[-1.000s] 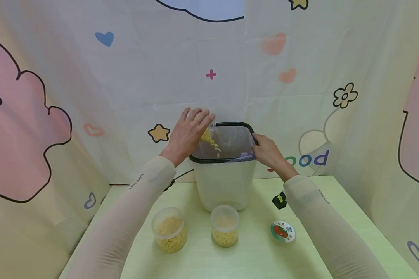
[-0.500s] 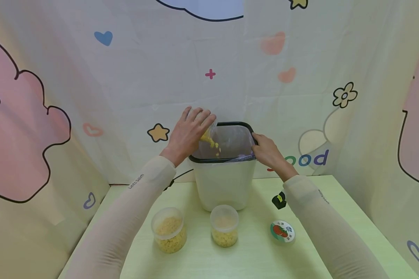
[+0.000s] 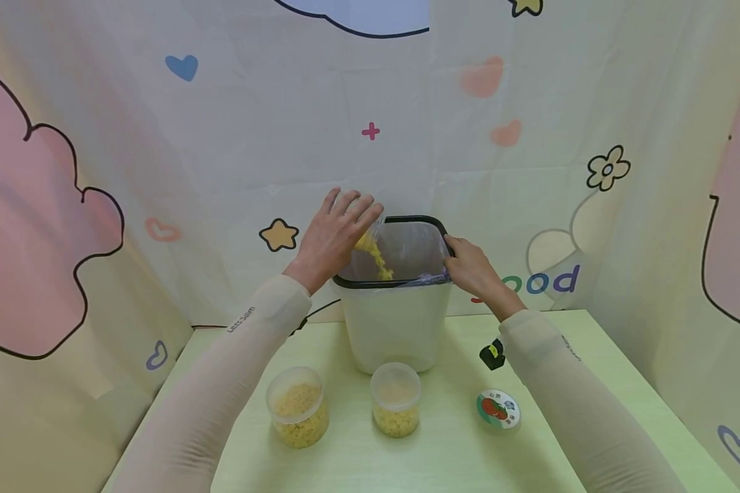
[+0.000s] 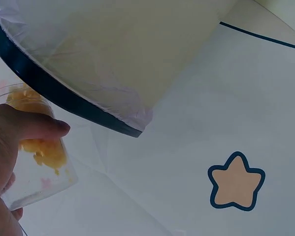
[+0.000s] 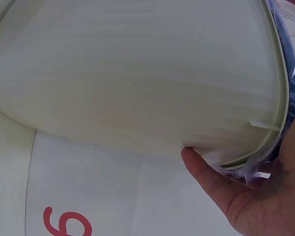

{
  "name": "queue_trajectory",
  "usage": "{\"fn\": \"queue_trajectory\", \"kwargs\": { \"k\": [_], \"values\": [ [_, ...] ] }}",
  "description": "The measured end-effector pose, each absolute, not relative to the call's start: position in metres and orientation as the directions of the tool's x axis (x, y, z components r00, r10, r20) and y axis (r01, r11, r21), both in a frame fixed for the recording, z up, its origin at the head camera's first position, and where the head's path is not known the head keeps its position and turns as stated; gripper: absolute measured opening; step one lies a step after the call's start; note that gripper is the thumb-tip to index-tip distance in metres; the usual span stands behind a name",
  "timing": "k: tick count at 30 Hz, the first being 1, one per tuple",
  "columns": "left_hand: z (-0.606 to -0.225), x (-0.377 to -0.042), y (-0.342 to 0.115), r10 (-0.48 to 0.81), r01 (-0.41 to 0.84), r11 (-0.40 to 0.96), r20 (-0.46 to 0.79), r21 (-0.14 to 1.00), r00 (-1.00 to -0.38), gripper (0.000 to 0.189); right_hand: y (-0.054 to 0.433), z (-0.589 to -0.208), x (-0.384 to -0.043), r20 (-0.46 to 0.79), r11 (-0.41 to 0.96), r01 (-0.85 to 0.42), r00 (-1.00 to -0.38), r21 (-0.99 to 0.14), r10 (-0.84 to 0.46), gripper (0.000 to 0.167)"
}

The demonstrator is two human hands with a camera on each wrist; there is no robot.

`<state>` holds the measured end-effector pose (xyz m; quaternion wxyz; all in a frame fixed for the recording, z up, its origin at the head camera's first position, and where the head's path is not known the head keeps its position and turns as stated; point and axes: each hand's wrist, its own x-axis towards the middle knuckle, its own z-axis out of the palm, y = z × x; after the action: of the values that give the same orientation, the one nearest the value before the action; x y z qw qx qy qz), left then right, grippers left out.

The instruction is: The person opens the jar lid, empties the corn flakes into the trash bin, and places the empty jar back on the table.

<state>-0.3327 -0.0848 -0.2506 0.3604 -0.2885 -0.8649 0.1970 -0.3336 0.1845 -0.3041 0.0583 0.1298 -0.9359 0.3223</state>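
We see the left hand (image 3: 329, 239) wrapped round a transparent plastic cup (image 4: 49, 192), tipped at the left side of a lined waste bin (image 3: 397, 325); yellow food pieces (image 3: 379, 261) spill from it into the opening. The right hand (image 3: 473, 266) grips the bin's opposite edge. On the table (image 3: 440, 465) before the bin we find two upright tubs (image 3: 396, 409) and a tomato-printed lid (image 3: 498, 409).
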Motion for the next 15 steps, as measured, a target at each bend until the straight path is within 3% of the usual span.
{"fn": "queue_trajectory", "kwargs": {
  "k": [15],
  "values": [
    [-0.2489, -0.3316, -0.0835, 0.669, 0.325, 0.713, 0.462, -0.622, -0.582, 0.082, 0.1845, -0.3041, -0.3321, 0.199, 0.757, -0.287, -0.958, -0.588, -0.208, 0.058]
  ]
}}
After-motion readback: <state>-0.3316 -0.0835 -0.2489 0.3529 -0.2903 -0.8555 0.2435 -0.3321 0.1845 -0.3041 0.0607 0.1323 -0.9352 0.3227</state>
